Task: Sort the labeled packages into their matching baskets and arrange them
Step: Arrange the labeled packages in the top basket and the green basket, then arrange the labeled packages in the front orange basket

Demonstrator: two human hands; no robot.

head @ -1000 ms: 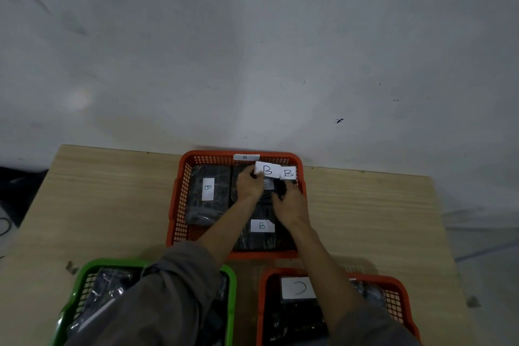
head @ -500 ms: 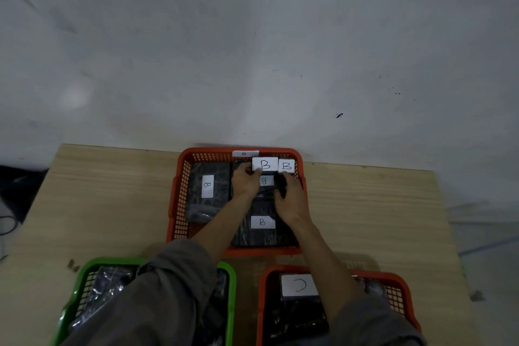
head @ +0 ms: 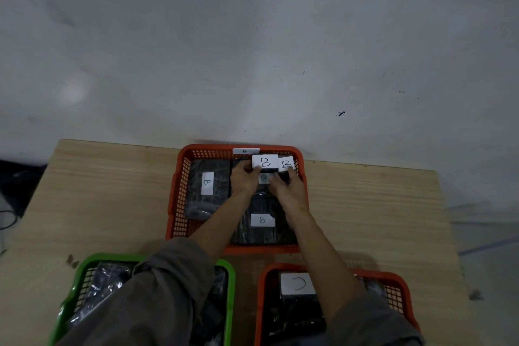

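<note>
Since a second ago both hands have nudged the upright B packages toward the far wall of the B basket (head: 179,191). Sorting looks nearly finished; on the bench (head: 98,191) only tidying remains. Left hand (head: 245,180) grips one package (head: 265,162), right hand (head: 289,189) its neighbour (head: 286,163).

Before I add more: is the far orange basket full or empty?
Nearly full: the far orange basket holds several B-labelled packages.
</note>
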